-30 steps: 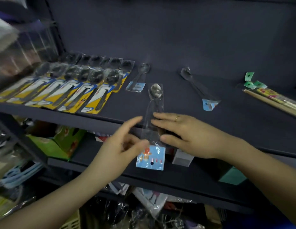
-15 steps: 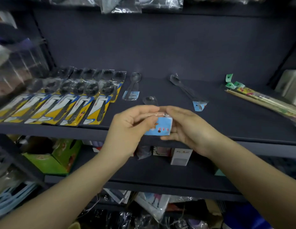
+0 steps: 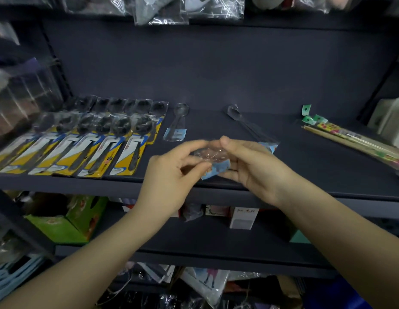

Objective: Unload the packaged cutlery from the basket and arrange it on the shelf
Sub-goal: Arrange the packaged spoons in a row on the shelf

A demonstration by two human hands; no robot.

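While both hands meet above the front edge of the dark shelf (image 3: 305,175), they pinch one small clear plastic packet with a blue card end (image 3: 213,162) between them. The left hand (image 3: 171,172) grips its left side with curled fingers; the right hand (image 3: 249,166) holds the right side, thumb on top. What cutlery is inside I cannot tell — the packet is blurred. Near the left edge lie rows of yellow-carded spoon packs (image 3: 82,141). Two clear-bagged spoons (image 3: 177,123) rest toward the back, and wrapped wooden chopsticks (image 3: 359,141) lie near the right edge.
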